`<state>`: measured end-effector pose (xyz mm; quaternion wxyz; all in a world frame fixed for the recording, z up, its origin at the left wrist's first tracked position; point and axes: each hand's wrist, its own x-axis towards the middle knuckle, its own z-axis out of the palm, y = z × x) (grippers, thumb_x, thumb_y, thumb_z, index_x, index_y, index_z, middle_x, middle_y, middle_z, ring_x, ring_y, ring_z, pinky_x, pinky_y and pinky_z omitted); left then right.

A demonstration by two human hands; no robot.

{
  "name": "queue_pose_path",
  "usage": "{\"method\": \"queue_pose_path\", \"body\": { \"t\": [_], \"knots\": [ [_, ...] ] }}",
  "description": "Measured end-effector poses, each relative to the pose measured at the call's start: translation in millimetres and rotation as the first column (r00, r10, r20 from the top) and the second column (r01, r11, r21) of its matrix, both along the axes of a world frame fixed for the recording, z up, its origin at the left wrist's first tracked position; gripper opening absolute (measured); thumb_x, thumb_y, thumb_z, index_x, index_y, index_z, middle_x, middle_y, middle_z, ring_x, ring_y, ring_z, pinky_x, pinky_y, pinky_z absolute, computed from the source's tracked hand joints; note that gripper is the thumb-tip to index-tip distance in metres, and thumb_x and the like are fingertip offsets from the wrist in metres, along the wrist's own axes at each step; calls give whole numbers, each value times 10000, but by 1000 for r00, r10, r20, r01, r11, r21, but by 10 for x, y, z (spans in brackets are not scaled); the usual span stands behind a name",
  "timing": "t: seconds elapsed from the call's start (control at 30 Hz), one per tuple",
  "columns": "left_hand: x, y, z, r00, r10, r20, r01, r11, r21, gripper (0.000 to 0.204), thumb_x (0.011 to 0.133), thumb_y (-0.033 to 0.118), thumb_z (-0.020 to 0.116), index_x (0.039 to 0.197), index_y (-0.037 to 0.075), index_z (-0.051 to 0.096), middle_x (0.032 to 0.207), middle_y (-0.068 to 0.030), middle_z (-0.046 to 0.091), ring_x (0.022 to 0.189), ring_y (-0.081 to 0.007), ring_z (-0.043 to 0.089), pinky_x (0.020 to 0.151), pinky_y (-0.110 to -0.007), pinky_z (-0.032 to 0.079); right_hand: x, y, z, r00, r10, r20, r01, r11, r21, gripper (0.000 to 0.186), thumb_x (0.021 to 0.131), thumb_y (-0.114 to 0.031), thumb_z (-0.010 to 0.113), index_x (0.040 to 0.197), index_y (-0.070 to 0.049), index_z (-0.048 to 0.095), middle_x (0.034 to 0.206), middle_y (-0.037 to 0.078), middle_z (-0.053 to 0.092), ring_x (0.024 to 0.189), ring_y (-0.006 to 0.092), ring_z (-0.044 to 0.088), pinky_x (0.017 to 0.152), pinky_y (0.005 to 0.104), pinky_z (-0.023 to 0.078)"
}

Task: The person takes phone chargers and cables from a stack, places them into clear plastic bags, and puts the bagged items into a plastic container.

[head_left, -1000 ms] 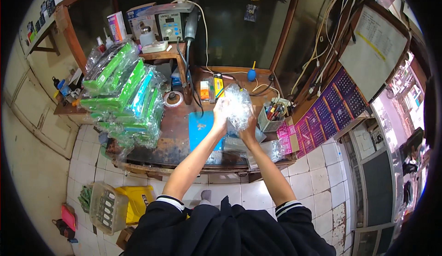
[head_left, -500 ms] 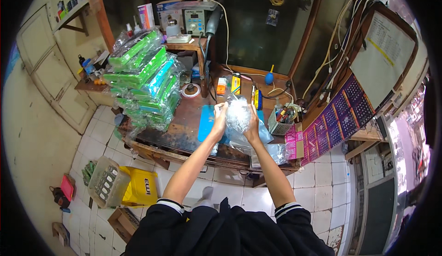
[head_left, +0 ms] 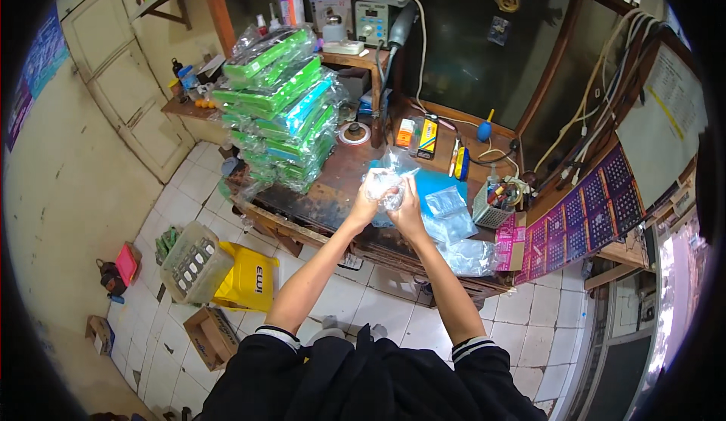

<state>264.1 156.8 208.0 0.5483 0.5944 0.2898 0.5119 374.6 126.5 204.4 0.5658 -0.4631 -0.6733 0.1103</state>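
Observation:
Over the wooden workbench (head_left: 302, 209) I hold a crumpled clear plastic bundle (head_left: 383, 186) between both hands. My left hand (head_left: 365, 208) is wrapped round its left side. From the right, my right hand (head_left: 409, 211) presses on it with bent fingers. Glare and folds in the plastic hide whatever lies inside. Beneath and beyond my hands is a blue mat (head_left: 432, 182). Flat clear plastic bags (head_left: 449, 223) lie on the mat's right part, and more clear bags (head_left: 465, 259) rest at the bench's front edge.
Plastic-wrapped green packages (head_left: 291, 107) form a tall, leaning stack on the left. To the right stand a tool basket (head_left: 484, 211) and a pink box (head_left: 510, 241). Small boxes (head_left: 426, 138) and a blue air blower (head_left: 485, 130) sit farther back. A plastic crate (head_left: 195, 258) is on the floor.
My hands have drawn closer together, and the plastic bundle is squeezed smaller. More of the mat and the bags right of my hands shows. The whole view has shifted toward the left.

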Motion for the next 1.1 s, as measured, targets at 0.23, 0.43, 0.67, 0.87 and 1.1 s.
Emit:
{"method": "queue_pose_path", "body": {
  "t": [0.23, 0.43, 0.67, 0.87, 1.1],
  "knots": [
    [-733, -2, -32, 915, 402, -31, -397, 911, 108, 183, 761, 71, 617, 834, 69, 449, 774, -7, 480, 746, -75, 468, 676, -239, 421, -538, -23, 12, 984, 59, 169, -63, 998, 21, 735, 594, -230, 735, 1153, -3, 315, 1126, 156, 353, 1046, 308, 346, 965, 412, 249],
    [-1759, -250, -10, 880, 474, -30, -470, 877, 99, 175, 748, 48, 610, 794, 78, 444, 733, 13, 458, 725, -57, 434, 664, -229, 397, -1389, 32, 234, 867, 478, 142, -465, 878, -112, 1065, 526, -321, 805, 1339, -83, 160, 1373, 189, 135, 1275, 355, 164, 1039, 438, 191],
    [-3194, -605, -386, 815, 575, 74, -575, 818, -18, 291, 755, 40, 604, 949, 92, 394, 902, -28, 446, 871, -104, 438, 741, -249, 402, -2936, -125, -16, 724, 688, 53, -651, 706, -279, 873, 562, -184, 773, 1294, -112, 303, 1257, 176, 342, 1197, 349, 309, 993, 401, 278],
    [-4200, -805, -684, 710, 700, 78, -687, 713, -138, 404, 781, 102, 610, 1113, 95, 380, 1050, -75, 452, 1005, -158, 451, 810, -285, 420, -4042, -162, -373, 687, 725, 48, -685, 669, -289, 694, 594, -59, 726, 1209, -81, 404, 1160, 155, 436, 1112, 327, 414, 931, 372, 350],
    [-5015, -506, -1283, 595, 787, -163, -804, 579, -136, 394, 778, 292, 626, 1067, 78, 467, 1044, -134, 387, 1071, -250, 387, 930, -351, 320, -4836, 134, -729, 740, 673, 12, -645, 714, -272, 471, 583, 43, 661, 1031, -12, 525, 984, 164, 555, 946, 324, 540, 814, 345, 428]
  ]
}}
